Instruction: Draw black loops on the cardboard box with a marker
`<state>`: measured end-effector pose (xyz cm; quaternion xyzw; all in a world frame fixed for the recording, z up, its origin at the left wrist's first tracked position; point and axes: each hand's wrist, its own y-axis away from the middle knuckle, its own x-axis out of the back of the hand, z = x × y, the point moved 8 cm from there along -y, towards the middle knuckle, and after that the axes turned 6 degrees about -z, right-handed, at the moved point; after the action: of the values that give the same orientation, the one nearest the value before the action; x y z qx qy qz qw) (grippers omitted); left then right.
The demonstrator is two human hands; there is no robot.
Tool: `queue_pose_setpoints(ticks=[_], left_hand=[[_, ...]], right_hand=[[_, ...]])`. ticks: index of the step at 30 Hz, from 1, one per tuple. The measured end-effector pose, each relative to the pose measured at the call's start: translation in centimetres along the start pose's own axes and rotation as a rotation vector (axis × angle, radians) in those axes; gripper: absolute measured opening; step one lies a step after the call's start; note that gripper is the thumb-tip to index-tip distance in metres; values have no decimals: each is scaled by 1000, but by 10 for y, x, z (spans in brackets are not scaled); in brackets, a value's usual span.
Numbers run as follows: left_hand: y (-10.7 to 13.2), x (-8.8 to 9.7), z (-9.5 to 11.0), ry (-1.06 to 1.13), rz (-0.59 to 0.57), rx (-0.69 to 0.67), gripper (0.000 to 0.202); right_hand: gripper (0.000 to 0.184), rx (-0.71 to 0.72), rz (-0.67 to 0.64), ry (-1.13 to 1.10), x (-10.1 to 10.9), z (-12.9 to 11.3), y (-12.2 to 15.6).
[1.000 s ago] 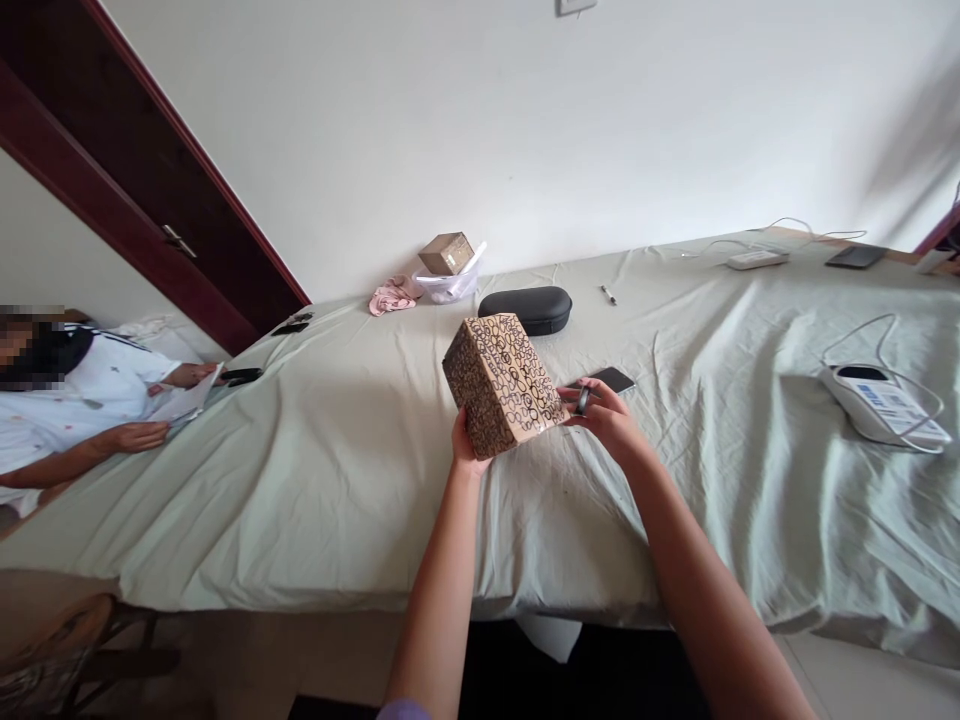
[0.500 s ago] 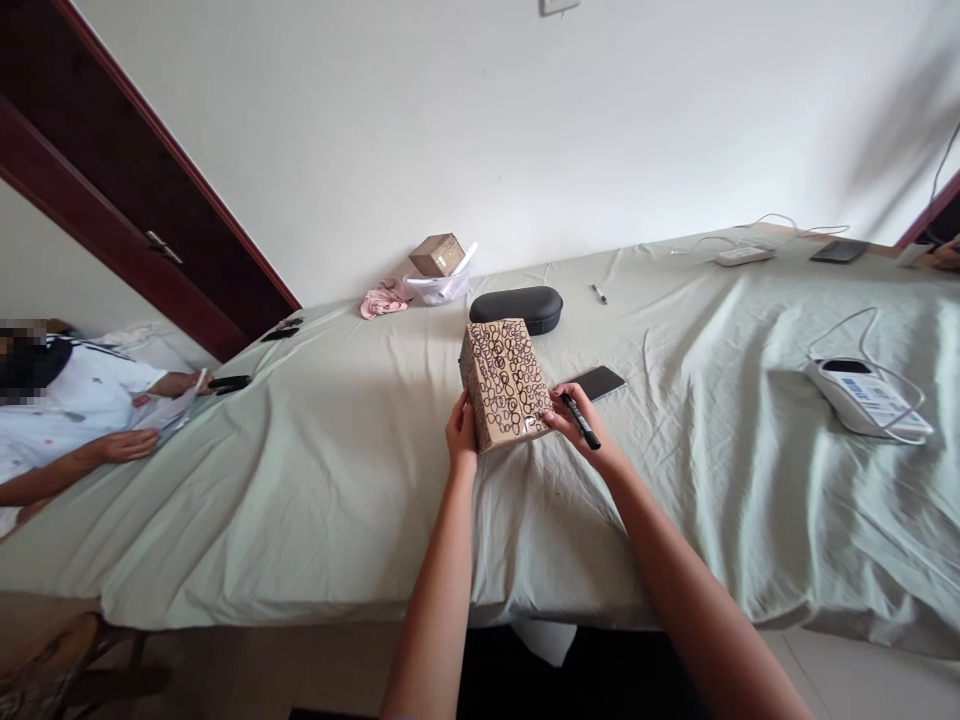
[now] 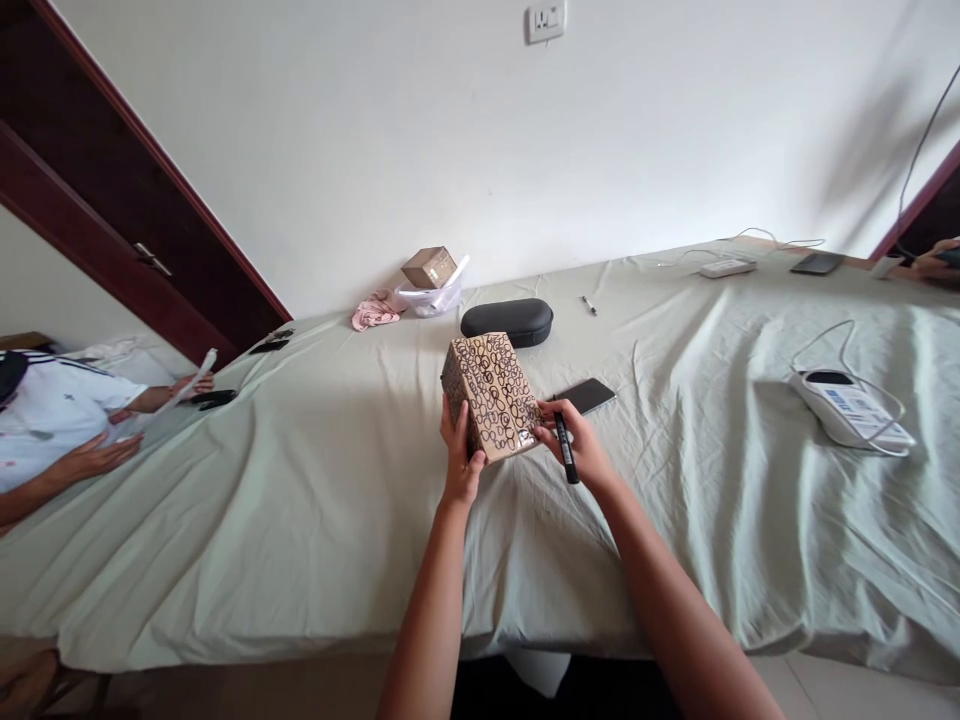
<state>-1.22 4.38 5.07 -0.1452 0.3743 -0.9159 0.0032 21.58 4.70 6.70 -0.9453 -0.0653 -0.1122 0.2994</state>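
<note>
A wrinkled pale green cloth (image 3: pixel 315 540) stretched beneath everything. Over it tilted a brown cardboard box patterned with black loops (image 3: pixel 495 395), a black oblong case (image 3: pixel 510 320) behind. The left hand (image 3: pixel 460 465) kept its grip closed on the box's left side. The right hand (image 3: pixel 583 448) touched its near right corner, just beside a dark flat phone (image 3: pixel 592 397), its grip clasping a black cylindrical marker (image 3: pixel 566 450).

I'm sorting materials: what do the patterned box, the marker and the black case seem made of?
Patterned box: likely matte cardboard, brown and flat-faced, with a glossy patch. Marker: probably plastic, its black barrel smooth and straight. Black case: stiff-looking, matte and rounded; fabric or plastic, unclear.
</note>
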Motion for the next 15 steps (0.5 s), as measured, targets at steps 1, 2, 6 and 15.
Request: queue_pose_setpoints(ticks=[1,2,6,15], left_hand=[[0,-1,5,-11,-8,-22,84],[0,-2,6,-8,-12,-24,84],[-2,-1,-7,179,-14,60,96],[-4,-1,-18,334,-9,92,97]], right_hand=[[29,6,-5,23,0,-1,0],[29,10,-14,46,0,-2,1],[27,18,-36,153,-3,-4,2],[33,11,258,32,7,-9,10]])
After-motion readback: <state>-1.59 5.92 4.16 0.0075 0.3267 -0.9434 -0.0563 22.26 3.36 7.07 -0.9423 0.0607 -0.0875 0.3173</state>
